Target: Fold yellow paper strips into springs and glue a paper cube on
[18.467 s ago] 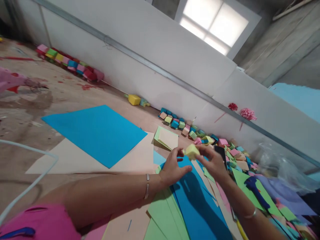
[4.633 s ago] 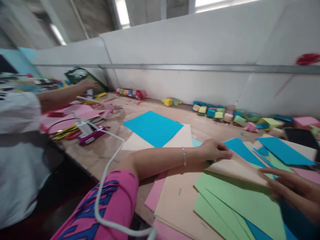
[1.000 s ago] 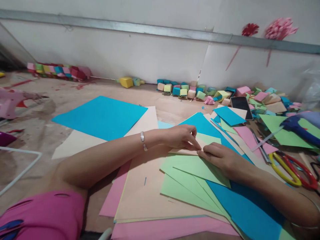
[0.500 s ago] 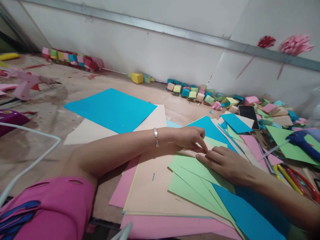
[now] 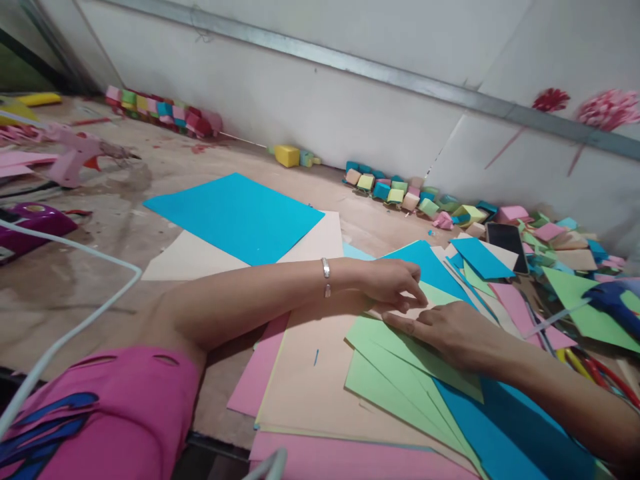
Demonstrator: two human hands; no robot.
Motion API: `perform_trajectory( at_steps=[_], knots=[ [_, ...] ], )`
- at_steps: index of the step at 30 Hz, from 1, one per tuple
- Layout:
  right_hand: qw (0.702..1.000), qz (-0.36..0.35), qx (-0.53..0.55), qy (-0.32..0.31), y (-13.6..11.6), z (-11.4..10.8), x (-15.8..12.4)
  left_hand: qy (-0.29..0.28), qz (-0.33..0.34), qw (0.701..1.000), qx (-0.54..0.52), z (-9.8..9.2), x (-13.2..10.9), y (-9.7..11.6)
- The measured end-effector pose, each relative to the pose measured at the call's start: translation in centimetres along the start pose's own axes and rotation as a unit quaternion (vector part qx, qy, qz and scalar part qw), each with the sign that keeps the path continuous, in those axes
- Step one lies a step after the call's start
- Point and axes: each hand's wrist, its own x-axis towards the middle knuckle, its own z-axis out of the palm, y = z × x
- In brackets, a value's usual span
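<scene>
Left hand (image 5: pixel 395 283) curled, right hand (image 5: pixel 460 333) extended, both on peach paper (image 5: pixel 411 312) amid green sheets (image 5: pixel 385 383) (pinching or pressing, cannot tell). Looks only partly worked; finished-looking paper cubes (image 5: pixel 381 191) line the wall (image 5: pixel 280 87).

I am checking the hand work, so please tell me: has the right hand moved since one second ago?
Yes. The right hand has moved leftward: its index fingertip is now closer to the green sheets' left corners.
</scene>
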Motion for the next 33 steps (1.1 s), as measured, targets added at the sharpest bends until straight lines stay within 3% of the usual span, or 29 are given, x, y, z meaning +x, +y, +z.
perform_trajectory(
  at_steps=[14, 22, 33],
  knots=[
    [1.0, -0.017, 0.014, -0.009, -0.1, -0.9, 1.1, 0.001, 0.006, 1.0, -0.001, 0.0, 0.1, -0.2],
    [0.994, -0.049, 0.031, 0.088, -0.4, -0.7, 2.4, -0.003, 0.011, 1.0, 0.016, 0.1, 0.1, -0.3],
    [0.999, -0.015, 0.03, 0.039, -1.6, -1.5, 3.9, -0.009, 0.018, 1.0, 0.012, 0.0, 0.2, -0.3]
  ],
)
